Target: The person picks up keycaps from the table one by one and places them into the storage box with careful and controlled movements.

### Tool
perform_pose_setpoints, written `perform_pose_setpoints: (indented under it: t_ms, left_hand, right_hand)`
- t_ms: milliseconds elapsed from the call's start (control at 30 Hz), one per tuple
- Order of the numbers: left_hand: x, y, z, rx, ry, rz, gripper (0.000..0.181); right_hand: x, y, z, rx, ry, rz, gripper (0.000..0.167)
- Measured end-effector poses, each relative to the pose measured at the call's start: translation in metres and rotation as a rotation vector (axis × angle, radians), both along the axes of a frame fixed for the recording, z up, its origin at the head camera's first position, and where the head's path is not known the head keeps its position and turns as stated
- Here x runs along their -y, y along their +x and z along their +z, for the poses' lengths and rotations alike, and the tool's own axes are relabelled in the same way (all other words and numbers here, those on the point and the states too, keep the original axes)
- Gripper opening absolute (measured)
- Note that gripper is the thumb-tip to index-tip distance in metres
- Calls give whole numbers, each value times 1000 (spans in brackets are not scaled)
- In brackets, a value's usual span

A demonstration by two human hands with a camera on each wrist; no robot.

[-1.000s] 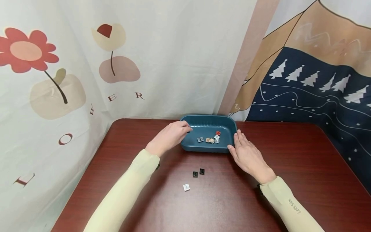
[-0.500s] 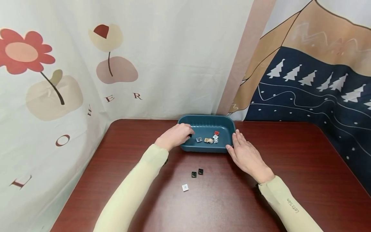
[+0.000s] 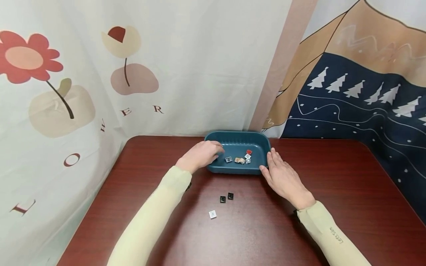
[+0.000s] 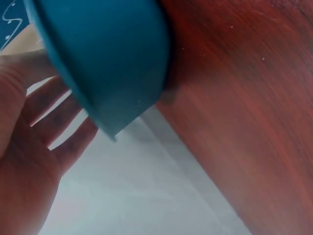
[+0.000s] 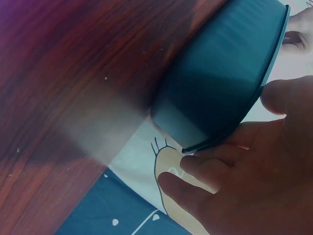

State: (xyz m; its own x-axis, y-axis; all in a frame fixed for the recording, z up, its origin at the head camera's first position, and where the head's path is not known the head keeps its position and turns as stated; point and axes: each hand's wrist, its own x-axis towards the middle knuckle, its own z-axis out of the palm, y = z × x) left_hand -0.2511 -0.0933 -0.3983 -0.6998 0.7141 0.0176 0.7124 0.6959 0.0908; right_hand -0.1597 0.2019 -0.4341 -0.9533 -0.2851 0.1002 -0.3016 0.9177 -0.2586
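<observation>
A dark teal plastic tray (image 3: 238, 170) stands at the table's back edge. In it lie small square pieces that look like keycaps: a red one (image 3: 249, 152), a grey one (image 3: 228, 159), a beige one (image 3: 237, 160) and white ones (image 3: 247, 156). My left hand (image 3: 201, 153) reaches over the tray's left rim, fingers bent down inside. The tray wall hides its fingertips in the left wrist view, so whether they pinch anything is unclear. My right hand (image 3: 284, 177) rests against the tray's right side with fingers extended, thumb at the near right corner.
Two black keycaps (image 3: 222, 199) and a white keycap (image 3: 212, 214) lie on the reddish-brown table (image 3: 349, 177) in front of the tray. Behind the tray hangs a printed curtain (image 3: 199, 74), close to its far rim.
My left hand has moved right, farther into the tray. A small black piece seen at its fingertips earlier is out of sight now. The right hand stays at the tray's side.
</observation>
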Motion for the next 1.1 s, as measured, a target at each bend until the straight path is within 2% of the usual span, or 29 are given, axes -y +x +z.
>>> perform_pose_setpoints:
  t_ms: [233,400,500,667,933,1100]
  left_hand:
    - [11,18,12,-88,86,-29,31]
    - [19,37,15,-145,167,-98,45]
    - [24,51,12,-174,177,-126,50]
    - [33,70,5,-185,161,-147,56]
    - [44,96,-11,-236,135,-245,55]
    - [46,112,-18,-202,81,-267,57]
  right_hand:
    - [-1,1,-1,13,-8,-3,69]
    - [-1,1,-1,18,-9,-8,69]
    - [-1,1,-1,24,-8,-10,69]
    - [-1,1,0,25,-9,-14,69]
    - [-1,1,-1,19,-16,-5,69]
    - [-2,1,-1,11,-21,-4,68]
